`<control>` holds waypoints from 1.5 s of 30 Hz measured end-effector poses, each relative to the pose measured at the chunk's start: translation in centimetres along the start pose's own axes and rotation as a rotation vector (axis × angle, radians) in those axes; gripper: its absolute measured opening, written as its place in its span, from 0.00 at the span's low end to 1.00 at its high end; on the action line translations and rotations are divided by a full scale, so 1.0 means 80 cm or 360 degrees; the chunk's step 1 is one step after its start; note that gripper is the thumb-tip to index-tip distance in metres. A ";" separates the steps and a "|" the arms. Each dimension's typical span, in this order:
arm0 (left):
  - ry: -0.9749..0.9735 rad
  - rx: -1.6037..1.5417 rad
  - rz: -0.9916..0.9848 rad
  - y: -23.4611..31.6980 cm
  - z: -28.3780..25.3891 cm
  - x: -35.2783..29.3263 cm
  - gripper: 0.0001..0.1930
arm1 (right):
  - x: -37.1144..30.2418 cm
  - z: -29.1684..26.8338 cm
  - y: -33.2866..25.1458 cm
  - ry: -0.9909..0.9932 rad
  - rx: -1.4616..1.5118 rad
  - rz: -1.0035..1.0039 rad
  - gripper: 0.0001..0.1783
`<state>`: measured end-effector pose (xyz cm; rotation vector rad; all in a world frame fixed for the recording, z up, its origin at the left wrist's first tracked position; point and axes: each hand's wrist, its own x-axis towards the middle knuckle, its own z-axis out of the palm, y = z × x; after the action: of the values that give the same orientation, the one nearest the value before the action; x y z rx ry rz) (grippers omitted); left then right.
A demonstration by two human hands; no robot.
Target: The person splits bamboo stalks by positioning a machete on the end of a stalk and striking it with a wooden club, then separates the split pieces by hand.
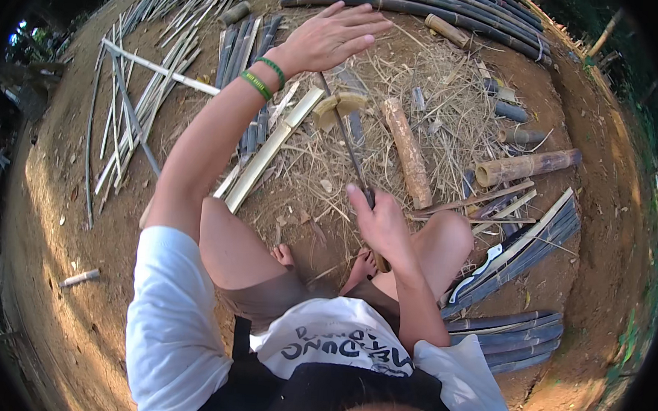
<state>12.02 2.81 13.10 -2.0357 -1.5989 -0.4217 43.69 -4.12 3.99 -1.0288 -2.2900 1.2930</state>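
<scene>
My right hand point(379, 222) is wrapped round the dark handle of a long-bladed knife point(351, 152), just in front of my knees. The narrow blade points away from me and lies across the cut end of an upright bamboo section point(340, 108); I cannot tell how deep it sits. Above the far end of the blade is my left hand point(328, 40), its fingers stretched out and a green band on the wrist. Whether that palm touches the blade is hidden.
A thick peeled log point(407, 154) lies amid shavings. Split bamboo strips point(276, 153) lie left of the blade. Dark poles point(409, 7) are stacked at the far side. On my right are a bamboo tube point(527, 167), bundled slats point(522, 255) and a white-handled tool point(475, 275).
</scene>
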 end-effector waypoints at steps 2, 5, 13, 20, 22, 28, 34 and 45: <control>0.0480 0.0117 0.0092 -0.014 -0.024 0.027 0.26 | 0.019 0.016 0.019 0.0140 -0.0023 -0.0058 0.33; 0.0866 -0.0493 -0.0441 -0.020 -0.069 -0.013 0.22 | 0.046 0.027 0.001 0.0065 0.0086 0.0039 0.35; 0.0722 -0.0768 -0.0676 0.075 -0.050 -0.112 0.13 | 0.093 0.046 0.015 -0.0166 0.0323 0.0107 0.17; 0.0890 -0.0657 -0.0464 0.089 -0.039 -0.112 0.13 | 0.115 -0.028 0.047 -0.0885 0.0929 0.0356 0.15; 0.0903 -0.0654 -0.0410 0.086 -0.041 -0.105 0.13 | 0.120 -0.047 0.046 -0.0940 0.0912 0.0407 0.15; 0.0953 -0.0570 -0.0497 0.100 -0.006 -0.070 0.10 | 0.129 0.010 0.075 0.0054 -0.0007 0.0034 0.14; 0.0979 -0.0507 -0.0426 0.121 -0.002 -0.071 0.10 | 0.164 0.112 0.109 -0.0038 -0.0102 0.0609 0.17; 0.0999 -0.0644 -0.0488 0.060 -0.008 -0.074 0.15 | 0.248 0.021 0.144 -0.1040 0.0731 0.0624 0.13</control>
<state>15.16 -3.18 9.49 -1.6515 -1.4872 -1.4364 34.02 12.96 -7.98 -1.0142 -2.0527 2.4785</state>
